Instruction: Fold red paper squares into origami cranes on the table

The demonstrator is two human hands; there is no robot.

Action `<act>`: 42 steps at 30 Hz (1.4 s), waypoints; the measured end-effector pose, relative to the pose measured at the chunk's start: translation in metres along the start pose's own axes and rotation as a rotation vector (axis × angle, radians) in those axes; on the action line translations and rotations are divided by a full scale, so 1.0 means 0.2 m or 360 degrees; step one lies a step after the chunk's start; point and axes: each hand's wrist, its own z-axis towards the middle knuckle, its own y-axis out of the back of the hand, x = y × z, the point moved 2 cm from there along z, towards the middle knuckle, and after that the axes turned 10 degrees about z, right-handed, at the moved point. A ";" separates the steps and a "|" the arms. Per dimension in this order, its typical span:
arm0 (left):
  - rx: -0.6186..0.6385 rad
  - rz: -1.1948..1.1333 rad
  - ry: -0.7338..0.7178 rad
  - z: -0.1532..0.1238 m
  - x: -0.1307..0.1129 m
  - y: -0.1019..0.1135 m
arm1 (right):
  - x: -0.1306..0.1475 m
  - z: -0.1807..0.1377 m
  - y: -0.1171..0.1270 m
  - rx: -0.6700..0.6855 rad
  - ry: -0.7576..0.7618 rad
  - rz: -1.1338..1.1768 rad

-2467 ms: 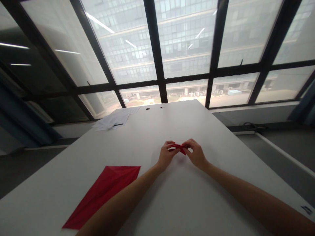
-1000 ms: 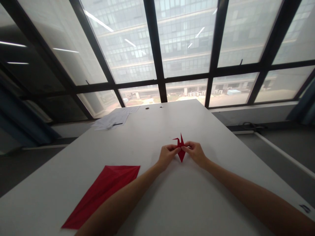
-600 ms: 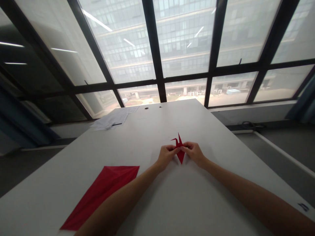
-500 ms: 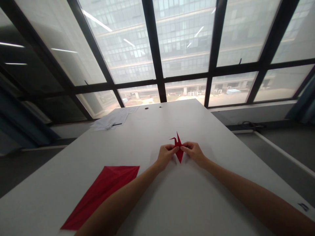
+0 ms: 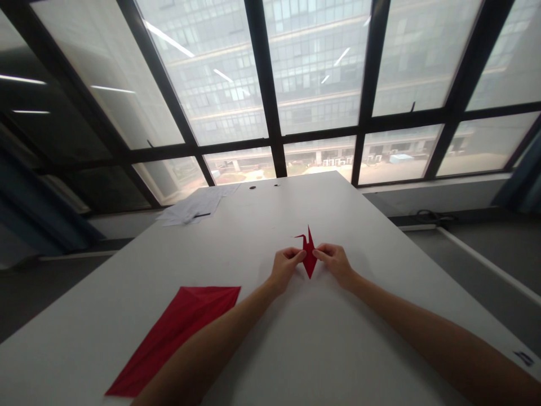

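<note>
A red folded paper crane is held between my two hands above the white table. Its bent head points left, its other thin tip stands upright, and a pointed wing faces down toward me. My left hand pinches the crane's left side between thumb and fingers. On the opposite side, my right hand grips it the same way, thumb on top. To the left lies a large red sheet with crease lines, partly covered by my left forearm.
The white table stretches toward tall dark-framed windows. White papers with a dark pen on them lie at its far left edge. A small dark mark shows near the right edge. Blue curtains hang at the left.
The crane has turned slightly between my fingers; its upright tip and its head have shifted a little to the right. Both hands keep their hold with hardly any movement.
</note>
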 end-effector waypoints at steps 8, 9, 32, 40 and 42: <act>0.0097 -0.0017 0.0015 0.00 -0.02 -0.02 | 0.00 0.00 0.01 -0.0038 -0.0009 0.0020; 0.0131 -0.0015 0.0021 0.00 -0.02 -0.02 | -0.01 0.01 0.01 -0.0044 -0.0014 0.0013; 0.0047 -0.0023 0.0011 0.00 -0.01 -0.01 | -0.02 0.00 -0.01 0.0146 -0.0110 0.0072; 0.0127 0.0074 -0.0029 0.00 0.01 -0.02 | -0.03 0.01 -0.01 0.0072 -0.0120 0.0147; 0.0110 0.0096 -0.0043 0.01 0.01 -0.02 | -0.03 0.01 -0.01 0.0075 -0.0123 0.0158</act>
